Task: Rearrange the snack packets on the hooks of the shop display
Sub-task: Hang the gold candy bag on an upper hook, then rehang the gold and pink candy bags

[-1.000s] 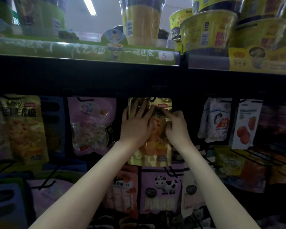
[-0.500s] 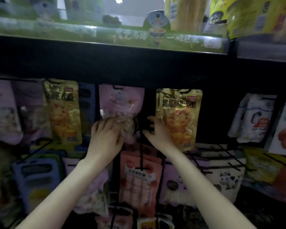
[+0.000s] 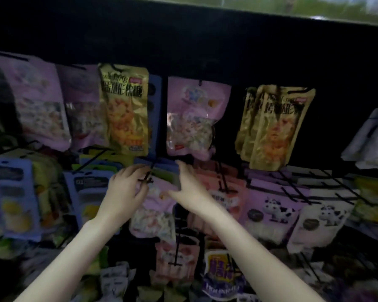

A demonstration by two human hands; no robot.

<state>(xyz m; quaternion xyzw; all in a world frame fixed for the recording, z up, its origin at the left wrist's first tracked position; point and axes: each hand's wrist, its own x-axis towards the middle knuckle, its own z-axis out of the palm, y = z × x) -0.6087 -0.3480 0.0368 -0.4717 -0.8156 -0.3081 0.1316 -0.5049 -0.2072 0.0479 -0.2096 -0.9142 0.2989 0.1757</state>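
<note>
Because both hands had met at the lower row of hooks, the move ahead turned on how the pink packet (image 3: 155, 211) hung relative to them: it lay directly between and just below the two hands, its long axis running top to bottom, its upper edge up at the fingers and its clear window of mixed sweets hanging down past the wrists. The left hand (image 3: 123, 192) was at the packet's upper left corner, fingers curled in toward the black hook (image 3: 147, 178) whose crossbar tip stuck out just in front of the knuckles; whether those fingers actually pinched the packet's header or only rested against it could not be told through the blur. The right hand (image 3: 189, 190) was spread, fingers fairly straight, thumb reaching left so that its tip touched or nearly touched the packet's upper right part, holding nothing that could be seen. The left hand seemed the nearer to the hanging hole, so it probably had to do the lifting off or threading, with the right steadying. The hook's rod ran out toward the viewer, so the packet would have to slide along that line, not sideways. Above, another pink packet (image 3: 192, 118) and the gold packets (image 3: 275, 127) hung well apart from both hands.
</note>
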